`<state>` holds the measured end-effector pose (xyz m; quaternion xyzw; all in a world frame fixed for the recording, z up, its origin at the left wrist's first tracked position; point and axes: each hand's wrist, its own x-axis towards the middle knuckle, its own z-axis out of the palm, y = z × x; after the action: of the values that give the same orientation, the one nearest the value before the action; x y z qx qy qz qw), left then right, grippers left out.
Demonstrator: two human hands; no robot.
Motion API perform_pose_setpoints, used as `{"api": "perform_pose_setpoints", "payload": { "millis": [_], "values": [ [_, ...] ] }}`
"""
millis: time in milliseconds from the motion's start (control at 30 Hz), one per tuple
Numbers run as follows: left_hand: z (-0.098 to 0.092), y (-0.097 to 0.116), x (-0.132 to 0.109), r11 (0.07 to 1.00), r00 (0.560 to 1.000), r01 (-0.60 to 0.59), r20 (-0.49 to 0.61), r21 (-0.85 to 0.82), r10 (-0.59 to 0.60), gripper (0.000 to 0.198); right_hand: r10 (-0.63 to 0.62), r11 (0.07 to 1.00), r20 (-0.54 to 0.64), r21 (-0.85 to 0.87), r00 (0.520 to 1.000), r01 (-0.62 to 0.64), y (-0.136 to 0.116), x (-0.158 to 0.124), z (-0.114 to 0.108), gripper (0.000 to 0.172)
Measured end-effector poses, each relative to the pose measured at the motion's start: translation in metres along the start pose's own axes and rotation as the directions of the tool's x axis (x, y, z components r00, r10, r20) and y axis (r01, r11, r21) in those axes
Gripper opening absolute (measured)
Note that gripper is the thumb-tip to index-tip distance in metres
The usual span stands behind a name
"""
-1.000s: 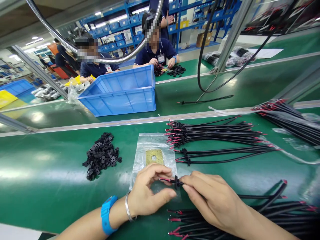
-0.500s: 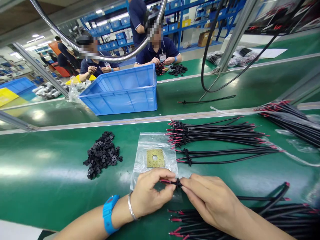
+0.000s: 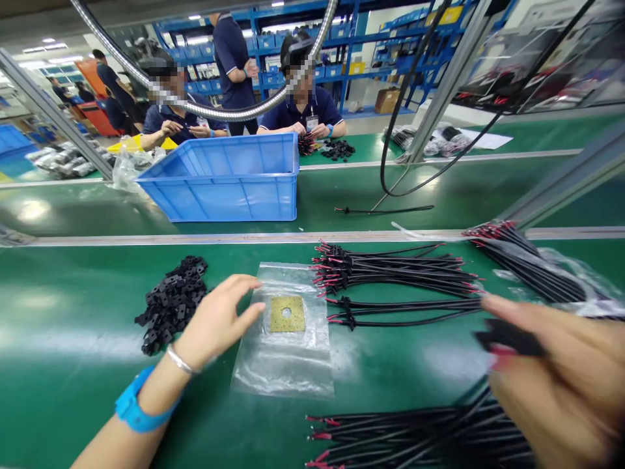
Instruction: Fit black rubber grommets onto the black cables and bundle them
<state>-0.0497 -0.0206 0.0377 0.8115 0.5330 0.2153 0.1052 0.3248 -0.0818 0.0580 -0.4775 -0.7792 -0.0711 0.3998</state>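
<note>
left hand (image 3: pixel 215 319): open and empty, with the fingers spread. it is held over the green belt (image 3: pixel 73 365), between the pile of black clips (image 3: pixel 170 303) and the clear bag (image 3: pixel 286 368). the fingertips overlap the bag's left edge; contact cannot be confirmed. the wrist carries a blue wristband (image 3: pixel 134 407) and a thin metal bangle (image 3: pixel 180 359).

right hand (image 3: pixel 561 384): at the lower right, close to the camera and heavily blurred. the fingers are closed around a black wire (image 3: pixel 508 340) with a red tip (detail of the grip is lost in the blur). the wire is held up off the belt, above the loose wire bundle (image 3: pixel 415 430) at the near edge and to the right of the two clipped wires (image 3: pixel 405 311).

surrounding items:
- a square yellow-brown plate (image 3: pixel 288 314) with a centre hole lies flat on the clear bag
- the finished wire bundle (image 3: pixel 390 268) lies just beyond the two clipped wires, red ends pointing left
- a further wire bundle in plastic (image 3: pixel 532 267) lies at the far right
- a blue crate (image 3: pixel 229 179) stands on the next belt across the metal rail
- two seated persons work behind the crate, and a third stands between them
</note>
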Motion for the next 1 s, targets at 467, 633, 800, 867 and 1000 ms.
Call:
{"api": "perform_pose_setpoints", "payload": {
  "millis": [467,633,800,867,1000],
  "values": [
    [-0.015,-0.069,0.008,0.874,0.941,0.166,0.191,0.457,-0.278,0.024,-0.007,0.972,0.305,-0.222,0.952,0.078,0.037,-0.007,0.108,0.032],
    [-0.018,-0.072,0.006,0.866,0.940,0.157,0.197,0.474,-0.278,0.023,-0.005,0.978,0.256,-0.201,0.967,0.058,0.028,-0.002,0.096,0.029],
    [-0.025,-0.066,0.007,0.881,0.958,0.239,0.048,0.407,-0.282,0.024,-0.089,0.990,0.574,0.143,0.814,0.007,-0.012,0.000,0.063,0.013],
    [-0.025,-0.058,0.008,0.908,0.945,0.328,-0.085,0.259,-0.317,0.021,-0.130,0.967,0.780,0.237,0.612,-0.097,-0.031,-0.001,0.053,0.006],
    [-0.011,-0.028,0.011,0.737,0.866,0.436,0.018,-0.517,-0.500,0.028,-0.131,0.956,0.919,0.216,0.371,-0.198,-0.051,-0.005,0.051,0.020]
  ]
}}
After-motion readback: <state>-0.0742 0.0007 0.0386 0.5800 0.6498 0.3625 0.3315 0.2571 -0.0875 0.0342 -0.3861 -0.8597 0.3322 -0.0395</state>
